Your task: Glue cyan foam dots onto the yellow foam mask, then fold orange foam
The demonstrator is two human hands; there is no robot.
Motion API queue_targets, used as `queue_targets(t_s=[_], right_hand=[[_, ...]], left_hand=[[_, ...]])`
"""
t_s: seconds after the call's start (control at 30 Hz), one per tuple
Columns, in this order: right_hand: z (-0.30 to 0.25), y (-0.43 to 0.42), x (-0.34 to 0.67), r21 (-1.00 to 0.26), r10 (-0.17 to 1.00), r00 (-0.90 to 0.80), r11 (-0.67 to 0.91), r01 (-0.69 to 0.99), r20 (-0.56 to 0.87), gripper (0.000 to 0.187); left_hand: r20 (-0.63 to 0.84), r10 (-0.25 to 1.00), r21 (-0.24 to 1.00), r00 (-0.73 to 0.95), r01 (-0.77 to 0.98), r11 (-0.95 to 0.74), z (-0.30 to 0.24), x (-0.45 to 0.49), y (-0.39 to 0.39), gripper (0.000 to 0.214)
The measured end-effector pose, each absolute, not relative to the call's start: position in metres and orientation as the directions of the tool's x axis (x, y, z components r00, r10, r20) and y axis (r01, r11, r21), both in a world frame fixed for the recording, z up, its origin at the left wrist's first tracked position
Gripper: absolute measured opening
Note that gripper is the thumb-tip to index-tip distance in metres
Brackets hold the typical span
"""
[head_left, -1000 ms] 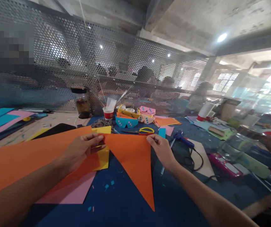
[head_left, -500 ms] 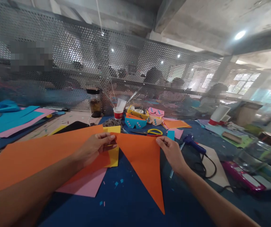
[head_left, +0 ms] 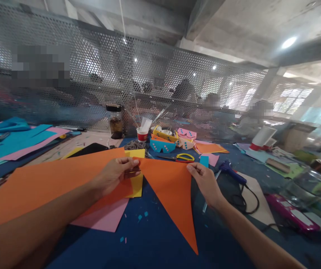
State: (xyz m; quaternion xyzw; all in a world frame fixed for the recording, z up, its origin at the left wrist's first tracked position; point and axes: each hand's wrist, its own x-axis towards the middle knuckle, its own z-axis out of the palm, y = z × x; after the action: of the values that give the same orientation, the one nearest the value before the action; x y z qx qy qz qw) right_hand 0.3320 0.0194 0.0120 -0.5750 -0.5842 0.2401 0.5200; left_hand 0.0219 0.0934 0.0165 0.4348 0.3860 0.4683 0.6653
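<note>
A triangular piece of orange paper (head_left: 171, 186) hangs between my two hands, its long point dangling toward me. My left hand (head_left: 119, 172) pinches its upper left corner. The upper right corner is pinched between the thumb and fingers of my right hand (head_left: 205, 181). Beneath my left wrist lies a large orange sheet (head_left: 56, 179), partly over a pink sheet (head_left: 104, 216) and a yellow sheet (head_left: 137, 183). Just beyond the held triangle are scissors with yellow handles (head_left: 185, 157).
Finished-looking paper glasses (head_left: 163, 145), a paper cup (head_left: 142, 134) and a dark-lidded jar (head_left: 116, 123) stand along the perforated metal screen (head_left: 93, 67). A blue glue gun (head_left: 233, 172) with its cable lies at right, near a magenta device (head_left: 292, 213). Blue sheets (head_left: 14, 140) lie at far left.
My view has shifted slightly, so everything appears a little further right. Both hands keep their pinch on the orange triangle, which hangs almost the same.
</note>
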Motion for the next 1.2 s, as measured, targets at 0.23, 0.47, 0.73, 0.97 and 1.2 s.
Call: queue_targets(t_s=[0.23,0.47,0.73,0.97,1.2], right_hand=[[0.0103,0.0189,0.3322,-0.887,0.929,0.191,0.22,0.405,0.317,0.043],[0.0099,0.0193,0.3308,-0.885,0.933,0.191,0.205,0.418,0.306,0.044],[0.0123,0.0186,0.3291,-0.886,0.939,0.182,0.193,0.421,0.292,0.044],[0.0102,0.0202,0.3291,-0.894,0.942,0.163,0.21,0.395,0.293,0.043],[0.0088,0.0193,0.3277,-0.889,0.936,0.154,0.236,0.393,0.317,0.038]], left_hand=[[-0.12,0.96,0.94,0.252,-0.283,0.191,0.0176,0.0215,0.0928,0.026],[-0.125,0.96,0.928,0.249,-0.313,0.202,0.0153,0.0212,0.0943,0.023],[-0.098,0.965,0.928,0.243,-0.328,0.177,0.0145,0.0206,0.0948,0.023],[-0.078,0.975,0.943,0.209,-0.301,0.14,0.0169,0.0202,0.0938,0.026],[-0.075,0.976,0.943,0.206,-0.303,0.136,0.0195,0.02,0.0933,0.024]])
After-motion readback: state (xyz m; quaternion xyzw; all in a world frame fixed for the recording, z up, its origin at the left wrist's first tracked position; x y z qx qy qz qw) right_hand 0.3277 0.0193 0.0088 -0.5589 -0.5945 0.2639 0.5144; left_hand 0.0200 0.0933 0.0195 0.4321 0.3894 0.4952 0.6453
